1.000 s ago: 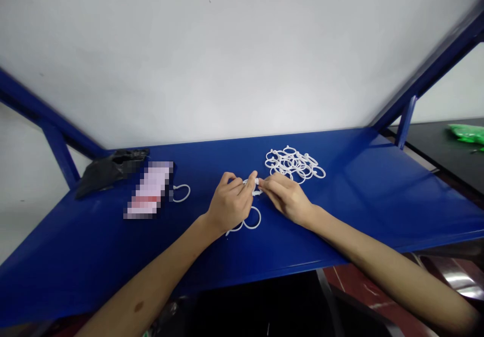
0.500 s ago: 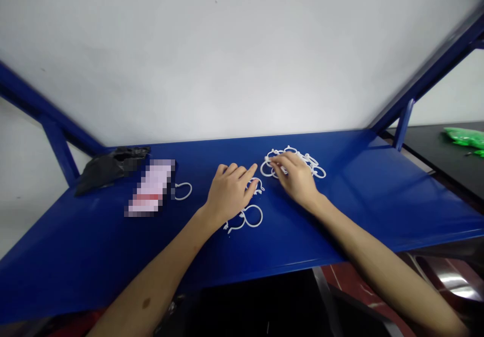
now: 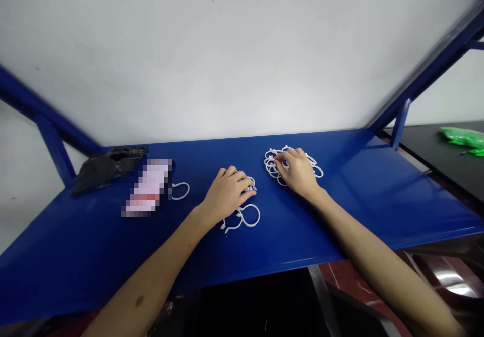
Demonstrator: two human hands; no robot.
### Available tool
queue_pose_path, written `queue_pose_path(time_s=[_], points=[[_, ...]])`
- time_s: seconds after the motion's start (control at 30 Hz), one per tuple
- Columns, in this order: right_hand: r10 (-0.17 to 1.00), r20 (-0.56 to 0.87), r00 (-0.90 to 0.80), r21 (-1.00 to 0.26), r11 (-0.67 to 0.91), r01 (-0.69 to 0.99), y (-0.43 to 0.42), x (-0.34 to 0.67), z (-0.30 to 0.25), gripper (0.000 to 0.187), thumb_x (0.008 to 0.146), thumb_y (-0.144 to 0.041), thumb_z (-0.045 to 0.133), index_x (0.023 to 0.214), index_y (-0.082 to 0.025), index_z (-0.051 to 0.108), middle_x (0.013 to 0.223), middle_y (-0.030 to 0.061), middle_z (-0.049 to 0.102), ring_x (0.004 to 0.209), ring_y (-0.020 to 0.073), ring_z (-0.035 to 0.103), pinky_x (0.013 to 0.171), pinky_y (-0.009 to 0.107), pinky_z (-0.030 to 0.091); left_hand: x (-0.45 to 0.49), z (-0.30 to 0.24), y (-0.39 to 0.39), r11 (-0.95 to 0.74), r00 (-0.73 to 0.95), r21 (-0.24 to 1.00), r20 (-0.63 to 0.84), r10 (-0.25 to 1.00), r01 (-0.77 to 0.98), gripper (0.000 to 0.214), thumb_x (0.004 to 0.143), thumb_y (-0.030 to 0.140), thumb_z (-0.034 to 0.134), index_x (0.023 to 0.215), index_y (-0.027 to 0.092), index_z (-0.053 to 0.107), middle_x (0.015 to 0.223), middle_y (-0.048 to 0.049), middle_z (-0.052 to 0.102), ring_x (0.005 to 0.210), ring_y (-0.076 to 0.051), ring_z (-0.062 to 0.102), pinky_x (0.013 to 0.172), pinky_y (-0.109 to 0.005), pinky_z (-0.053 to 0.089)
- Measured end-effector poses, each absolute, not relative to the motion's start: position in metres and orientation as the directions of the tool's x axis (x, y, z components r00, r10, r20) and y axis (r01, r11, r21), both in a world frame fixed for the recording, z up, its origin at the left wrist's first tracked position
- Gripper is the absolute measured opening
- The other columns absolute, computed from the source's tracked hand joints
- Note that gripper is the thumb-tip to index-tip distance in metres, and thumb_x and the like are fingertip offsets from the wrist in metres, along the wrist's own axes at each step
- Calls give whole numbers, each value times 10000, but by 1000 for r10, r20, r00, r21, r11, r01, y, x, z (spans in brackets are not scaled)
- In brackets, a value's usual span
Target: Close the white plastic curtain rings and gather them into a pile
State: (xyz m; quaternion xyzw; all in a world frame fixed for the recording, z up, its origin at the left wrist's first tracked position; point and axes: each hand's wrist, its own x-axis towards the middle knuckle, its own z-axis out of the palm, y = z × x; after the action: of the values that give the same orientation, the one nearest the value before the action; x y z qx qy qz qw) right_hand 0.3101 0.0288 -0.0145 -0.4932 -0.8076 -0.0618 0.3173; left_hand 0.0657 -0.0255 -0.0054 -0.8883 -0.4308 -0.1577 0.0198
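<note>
My left hand (image 3: 226,193) rests on the blue table (image 3: 359,195) with its fingers curled over a white plastic ring by its fingertips. More linked white rings (image 3: 245,217) lie just in front of that hand. My right hand (image 3: 297,169) lies on top of a pile of white rings (image 3: 273,164) further back, its fingertips pinching into the pile. What exactly those fingers grip is hidden.
A single white ring (image 3: 180,190) lies beside a blurred pink-and-white packet (image 3: 147,193) on the left. A crumpled black bag (image 3: 102,166) sits at the back left. Blue frame posts (image 3: 400,123) rise at both sides. Something green (image 3: 463,137) lies on a dark table at right.
The hands were together at the centre holding a ring. They have parted: the right hand reached back onto the pile, and the left hand lowered onto the table over the ring.
</note>
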Motion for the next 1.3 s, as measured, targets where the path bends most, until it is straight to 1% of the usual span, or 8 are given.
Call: queue_pose_path(time_s=[0.3, 0.47, 0.6, 0.7, 0.8, 1.0, 1.17, 1.3], points=[[750, 579, -320, -212, 517, 829, 25, 305, -10, 164, 962, -250, 559, 910, -182, 699, 896, 103, 698, 856, 269, 516, 788, 410, 452, 53, -7, -16, -468, 375, 142, 421, 826, 872, 218, 971, 415, 608, 982, 225, 714, 872, -17, 761, 816, -210, 643, 816, -374, 378], [716, 624, -313, -235, 554, 799, 19, 304, -4, 175, 974, -253, 550, 918, -176, 696, 895, 106, 700, 841, 260, 519, 791, 425, 465, 49, 1, -11, -430, 265, 236, 510, 818, 871, 115, 929, 340, 683, 967, 256, 752, 901, -20, 769, 912, -232, 649, 879, -413, 397], [696, 632, -343, -282, 618, 734, 10, 299, -1, 163, 982, -278, 553, 989, -188, 690, 949, 103, 701, 912, 264, 559, 853, 452, 479, 51, 10, -14, -442, 190, 395, 535, 824, 805, 63, 900, 282, 718, 898, 296, 780, 926, 0, 760, 900, -208, 649, 894, -400, 445], [667, 605, -435, -357, 715, 601, -1, 290, -2, 214, 974, -319, 590, 1143, -202, 645, 1091, 99, 700, 1012, 254, 603, 916, 448, 495, 54, 14, -18, -437, 150, 545, 491, 858, 715, 83, 908, 312, 703, 941, 311, 779, 899, 12, 759, 865, -191, 672, 870, -374, 494], [643, 582, -498, -433, 763, 480, -11, 279, -6, 287, 970, -346, 606, 1226, -219, 586, 1163, 90, 692, 1037, 228, 638, 895, 404, 527, 58, 14, -22, -437, 173, 694, 418, 892, 572, 135, 920, 359, 678, 1007, 296, 760, 842, 21, 767, 861, -184, 713, 835, -335, 528], [727, 542, -422, -596, 687, 416, -17, 266, -11, 119, 1001, -285, 540, 1067, -209, 604, 906, 31, 722, 775, 149, 681, 717, 293, 546, 60, 11, -23, -310, 205, 875, 248, 947, 373, 267, 915, 407, 672, 1138, 262, 688, 867, 9, 789, 893, -186, 741, 886, -332, 541], [743, 561, -365, -623, 669, 406, -16, 267, -9, 160, 982, -275, 563, 1118, -206, 612, 918, 30, 729, 789, 143, 692, 718, 277, 553, 60, 10, -23, -277, 232, 880, 199, 952, 385, 318, 939, 444, 617, 1194, 255, 647, 1029, -29, 783, 946, -203, 725, 892, -362, 534], [733, 591, -337, -602, 679, 421, -14, 269, -6, 143, 978, -245, 568, 1092, -195, 639, 940, 43, 734, 786, 142, 687, 735, 286, 557, 63, 9, -23, -356, 341, 733, 178, 923, 580, 294, 890, 376, 670, 1156, 250, 670, 1108, -40, 751, 1003, -238, 689, 917, -408, 522]])
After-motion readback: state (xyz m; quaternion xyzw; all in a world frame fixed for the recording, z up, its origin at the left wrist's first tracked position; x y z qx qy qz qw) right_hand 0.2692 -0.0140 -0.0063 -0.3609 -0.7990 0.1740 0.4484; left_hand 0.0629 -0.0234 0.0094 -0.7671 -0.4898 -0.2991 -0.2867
